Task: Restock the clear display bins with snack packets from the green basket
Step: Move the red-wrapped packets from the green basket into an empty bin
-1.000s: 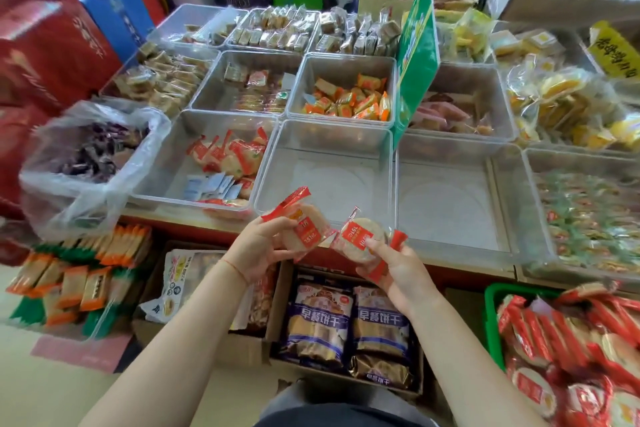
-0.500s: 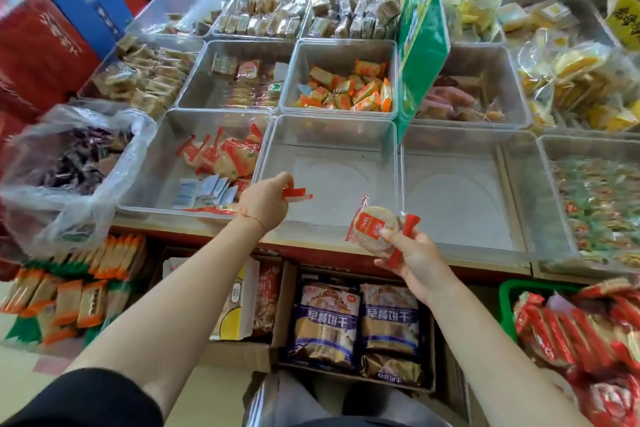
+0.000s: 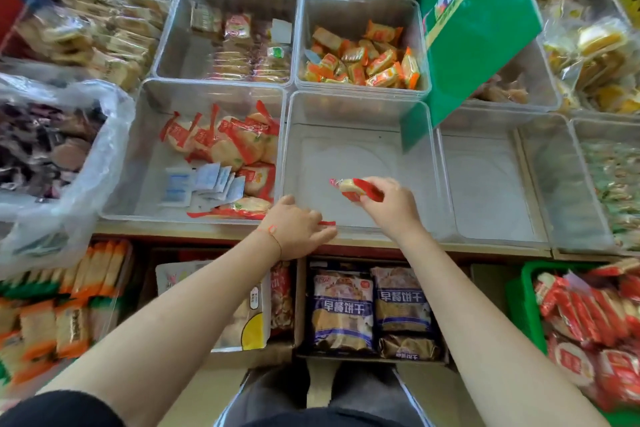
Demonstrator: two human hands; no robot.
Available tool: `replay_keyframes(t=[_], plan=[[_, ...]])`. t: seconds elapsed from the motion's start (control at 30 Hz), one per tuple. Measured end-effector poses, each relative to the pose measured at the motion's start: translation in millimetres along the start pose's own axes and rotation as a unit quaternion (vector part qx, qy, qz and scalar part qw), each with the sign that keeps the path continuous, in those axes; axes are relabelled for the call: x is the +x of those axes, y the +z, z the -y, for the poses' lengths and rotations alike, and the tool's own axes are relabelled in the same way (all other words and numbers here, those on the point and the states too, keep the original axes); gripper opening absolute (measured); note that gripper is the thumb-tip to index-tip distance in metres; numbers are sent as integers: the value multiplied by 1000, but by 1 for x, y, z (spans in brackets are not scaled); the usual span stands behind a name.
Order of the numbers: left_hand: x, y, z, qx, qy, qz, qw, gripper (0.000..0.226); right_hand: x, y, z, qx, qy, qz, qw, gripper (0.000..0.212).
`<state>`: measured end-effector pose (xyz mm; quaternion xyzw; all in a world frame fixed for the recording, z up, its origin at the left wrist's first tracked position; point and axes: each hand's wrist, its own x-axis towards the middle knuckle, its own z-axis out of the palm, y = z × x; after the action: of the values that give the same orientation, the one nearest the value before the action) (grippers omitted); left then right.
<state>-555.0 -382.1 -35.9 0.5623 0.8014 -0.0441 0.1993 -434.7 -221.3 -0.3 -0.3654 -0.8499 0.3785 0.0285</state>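
Since the earlier frame, the left hand (image 3: 298, 230) has been lowered to the near wall of the clear display bin (image 3: 360, 125); a red wrapper end (image 3: 327, 223) is seen at its fingertips, though the grip cannot be told. A round, crinkled red-and-clear snack packet (image 3: 356, 188) is pinched by the right hand (image 3: 393, 204) above the bin's smooth floor. The green basket (image 3: 530, 305), of rigid plastic, is heaped with glossy packets at lower right.

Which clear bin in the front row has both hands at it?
The empty middle bin, right of the bin of red packets; the other empty bin is farther right.
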Motion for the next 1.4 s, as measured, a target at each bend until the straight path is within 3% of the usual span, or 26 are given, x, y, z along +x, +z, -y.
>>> replay_keyframes(t=[0.07,0.17,0.27,0.37,0.5,0.7,1.2,1.3,1.4], plan=[[-7,8,5,22,20,-36,999,72,13,17,7,-67,-4,52,996,27],[-19,20,11,33,38,-109,993,57,28,41,15,-116,5,140,983,24],[-31,28,24,11,23,-203,979,53,34,57,24,-173,14,250,953,31],[-39,31,40,-8,-37,-183,982,73,36,64,32,-206,34,312,927,37],[-39,35,44,13,-59,-129,990,81,39,67,33,-206,66,333,918,39],[-37,36,42,15,-68,-128,989,80,41,75,47,-171,47,356,918,38],[-38,26,36,24,-88,-78,993,86,38,75,58,-207,66,386,897,44],[-40,22,35,15,-92,-74,993,87,37,75,55,-189,66,367,908,46],[-41,13,28,5,-108,-66,992,81,33,67,49,-152,59,297,941,44]])
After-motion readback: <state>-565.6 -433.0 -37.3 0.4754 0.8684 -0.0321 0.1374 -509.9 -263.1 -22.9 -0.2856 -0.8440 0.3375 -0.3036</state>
